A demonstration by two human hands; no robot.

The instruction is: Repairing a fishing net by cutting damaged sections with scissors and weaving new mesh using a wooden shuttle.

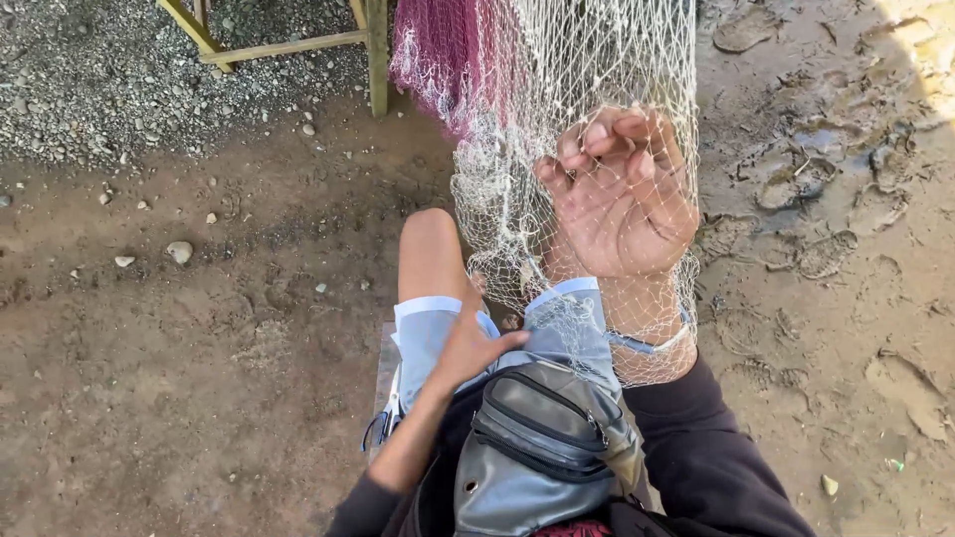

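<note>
Net: white fishing net (587,60) of fine mesh, hanging from the top of the view down over the lap, draped across the right wrist.
Handling: probably very light, limp and soft; likely to snag on fingers and tangle; best taken by a pinched fold or a bunched edge rather than single strands.
Right hand (622,194): raised, palm toward the camera, fingers curled together and pinching mesh strands near the fingertips.
Left hand (468,343): resting on the thigh near the net's lower edge, fingers loosely together, apparently gripping nothing.
Second net: dark pink net (448,50) bunched behind the white one, untouched.
Lap: grey waist bag (542,438) with zips, light blue shorts (428,333).
Ground: damp brown earth (199,328) with footprints, gravel at upper left.
Frame: yellow wooden frame (288,45) at the top.
Counts: two nets, two hands, one bag, one frame.
</note>
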